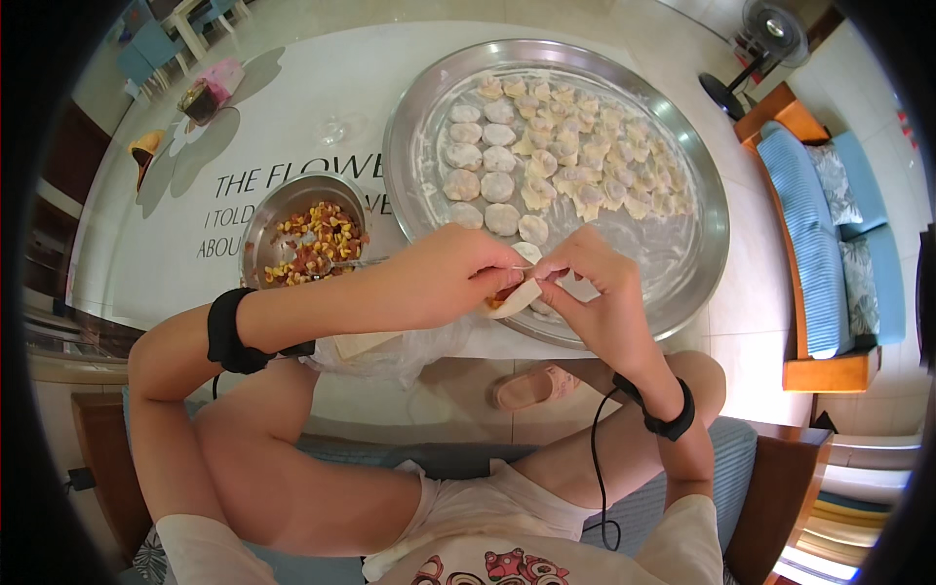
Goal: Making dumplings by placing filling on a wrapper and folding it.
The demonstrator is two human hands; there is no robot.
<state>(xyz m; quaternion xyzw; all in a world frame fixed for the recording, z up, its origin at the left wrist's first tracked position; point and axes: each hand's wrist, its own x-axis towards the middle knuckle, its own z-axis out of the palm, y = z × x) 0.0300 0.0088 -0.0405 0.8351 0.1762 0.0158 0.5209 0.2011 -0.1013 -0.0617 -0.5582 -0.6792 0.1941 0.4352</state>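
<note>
Both my hands pinch one thin dough wrapper (518, 298) over the tray's near edge. My left hand (475, 274) grips its left side, and my right hand (596, 296) the right edge. Yellow and reddish filling shows in the fold. Beneath my hands lies a large round metal tray (658, 252) dusted with flour. Rows of round, flattened dumplings (499, 186) fill its left part; many wonton-shaped dumplings (578, 157) crowd its middle and right. Beyond my left forearm stands a metal bowl (256, 230) of corn and chopped-meat filling (318, 230), a spoon (358, 262) resting in it.
A clear plastic bag (417, 351) and pale square wrappers (365, 342) lie at the front edge of the white table (292, 110). A clear glass (331, 131) and a dark container (199, 102) stand farther back. A cable (596, 461) hangs from my right wristband.
</note>
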